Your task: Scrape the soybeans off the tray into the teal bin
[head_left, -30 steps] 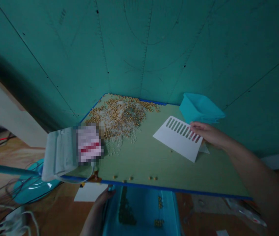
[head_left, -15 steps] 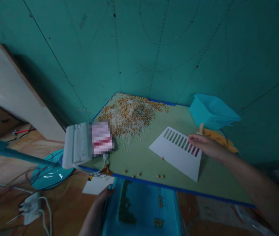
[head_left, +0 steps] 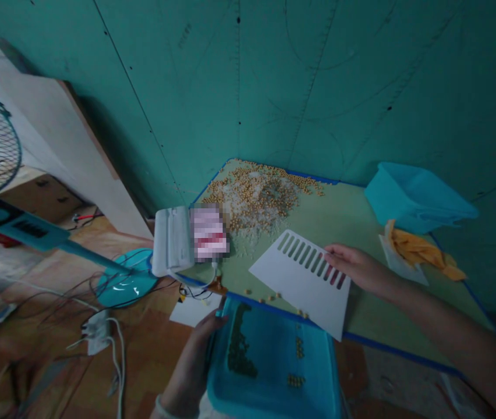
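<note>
Slotted card (head_left: 303, 285) was held by R hand (head_left: 359, 269), grip clamped on its far end, near corner jutting past tabletop's (head_left: 353, 224) front edge. Tray (head_left: 269, 361) was held below that edge by L hand (head_left: 195, 361), grip closed on its left rim. Beans (head_left: 261, 195) were heaped at far-left corner.

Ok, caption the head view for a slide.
Right hand holds slotted white card on table; left hand grips blue tray.
</note>
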### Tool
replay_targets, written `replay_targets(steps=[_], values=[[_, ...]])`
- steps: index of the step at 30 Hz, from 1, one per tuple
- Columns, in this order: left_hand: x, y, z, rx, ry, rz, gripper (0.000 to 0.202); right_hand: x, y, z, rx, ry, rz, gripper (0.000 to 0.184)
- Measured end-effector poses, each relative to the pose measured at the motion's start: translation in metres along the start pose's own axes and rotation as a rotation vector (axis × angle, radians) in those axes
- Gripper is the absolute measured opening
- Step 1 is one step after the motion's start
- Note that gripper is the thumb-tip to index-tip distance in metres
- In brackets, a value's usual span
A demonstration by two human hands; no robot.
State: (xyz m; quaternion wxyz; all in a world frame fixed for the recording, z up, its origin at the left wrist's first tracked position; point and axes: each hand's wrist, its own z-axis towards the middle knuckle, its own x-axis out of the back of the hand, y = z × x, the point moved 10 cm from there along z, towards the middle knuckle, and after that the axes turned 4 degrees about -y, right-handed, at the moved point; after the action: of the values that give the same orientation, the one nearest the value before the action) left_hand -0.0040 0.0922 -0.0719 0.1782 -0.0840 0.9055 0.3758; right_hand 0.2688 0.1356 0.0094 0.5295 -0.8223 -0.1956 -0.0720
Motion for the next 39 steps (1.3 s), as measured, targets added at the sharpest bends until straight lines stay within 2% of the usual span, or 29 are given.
replay_targets(steps=[3,9,14,22,25,29,31,35,39], values=[[-0.005,0.006,-0.005,-0.013,0.003,-0.042,0.026,-0.012,-0.004,0.004,0.016,-0.047,0.01,0.027],[0.005,0.009,-0.006,0.004,0.049,-0.063,0.021,-0.024,-0.007,0.009,0.013,-0.085,-0.002,0.027],[0.006,0.013,-0.007,-0.019,0.047,-0.077,0.016,-0.031,-0.009,0.006,-0.002,-0.101,0.011,0.027],[-0.002,0.012,-0.008,0.013,0.015,-0.115,0.023,-0.043,-0.019,-0.002,0.022,-0.165,-0.042,0.023],[-0.005,0.012,-0.009,0.01,-0.003,-0.117,0.025,-0.045,-0.022,-0.006,0.029,-0.179,-0.098,0.024],[0.001,0.009,-0.006,0.0,0.021,-0.106,0.025,-0.049,-0.027,-0.012,0.057,-0.218,-0.242,0.028],[0.002,0.005,-0.001,-0.001,-0.025,-0.109,0.024,-0.051,-0.03,-0.016,0.067,-0.25,-0.293,0.029],[0.0,0.001,0.007,-0.008,-0.139,-0.131,0.025,-0.042,-0.04,-0.02,0.072,-0.259,-0.312,0.031],[-0.003,0.0,0.008,0.03,-0.145,-0.159,0.028,-0.007,-0.064,-0.02,0.093,-0.132,-0.299,0.03]])
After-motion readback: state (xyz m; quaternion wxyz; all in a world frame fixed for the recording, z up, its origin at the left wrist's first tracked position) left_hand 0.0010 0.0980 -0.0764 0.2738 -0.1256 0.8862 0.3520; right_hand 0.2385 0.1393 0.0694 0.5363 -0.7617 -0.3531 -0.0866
